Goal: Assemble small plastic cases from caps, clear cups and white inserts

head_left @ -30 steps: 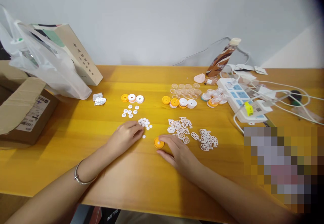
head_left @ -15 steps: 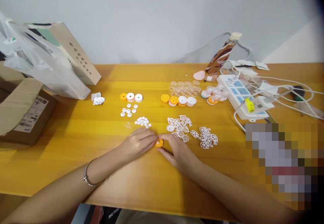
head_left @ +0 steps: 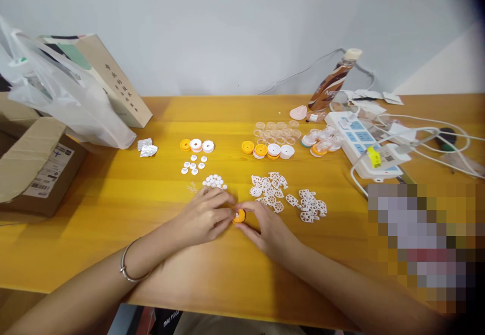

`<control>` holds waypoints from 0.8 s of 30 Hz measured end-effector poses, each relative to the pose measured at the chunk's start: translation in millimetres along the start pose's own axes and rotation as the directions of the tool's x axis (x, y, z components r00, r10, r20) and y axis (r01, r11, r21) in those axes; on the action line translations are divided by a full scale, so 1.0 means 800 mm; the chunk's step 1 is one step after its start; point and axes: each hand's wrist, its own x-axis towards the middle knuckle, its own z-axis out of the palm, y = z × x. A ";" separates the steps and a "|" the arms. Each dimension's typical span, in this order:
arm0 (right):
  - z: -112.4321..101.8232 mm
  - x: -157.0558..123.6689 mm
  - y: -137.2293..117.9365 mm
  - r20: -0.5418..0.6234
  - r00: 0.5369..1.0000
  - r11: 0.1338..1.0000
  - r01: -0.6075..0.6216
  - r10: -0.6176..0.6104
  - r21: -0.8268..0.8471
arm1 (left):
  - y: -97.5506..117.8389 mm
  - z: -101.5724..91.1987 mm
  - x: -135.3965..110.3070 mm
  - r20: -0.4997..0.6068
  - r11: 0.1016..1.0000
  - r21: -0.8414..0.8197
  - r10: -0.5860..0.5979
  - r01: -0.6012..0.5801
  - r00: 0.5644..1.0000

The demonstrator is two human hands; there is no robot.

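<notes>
Over yellow-brown wood [head_left: 212, 274], the left hand [head_left: 206, 219], grip unclear, partly hides a white-centred orange plastic disc [head_left: 240, 217]. Right hand [head_left: 271, 230] pinches it.

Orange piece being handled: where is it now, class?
In the head view, the orange piece is just below centre, between the left hand and right hand.

The head camera looks forward and down over the nearby table [head_left: 182, 284].

"What's the desk [head_left: 212, 279] like?"
"Yellow-brown, wood-grained."
"And on it?"
"White cut-out pieces [head_left: 266, 186], clear round pieces [head_left: 281, 134], small white discs [head_left: 214, 179], crumpled foil [head_left: 148, 149], a power strip [head_left: 356, 148], a brown-labelled bottle [head_left: 329, 87]."
</notes>
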 end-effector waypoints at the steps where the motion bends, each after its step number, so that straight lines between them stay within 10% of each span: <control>1: 0.000 0.000 -0.001 0.000 1.000 1.000 0.000 0.000 0.003 | 0.001 -0.002 0.000 0.015 1.000 -0.002 -0.001 0.001 1.000; 14: -0.002 0.001 0.003 -0.007 1.000 1.000 -0.004 0.004 0.010 | -0.015 -0.007 -0.008 -0.141 0.982 -0.187 -0.019 -0.008 0.990; 24: 0.002 -0.002 0.004 -0.016 0.999 0.999 -0.031 0.032 0.036 | -0.006 -0.008 -0.009 0.063 0.998 0.023 0.056 -0.057 0.996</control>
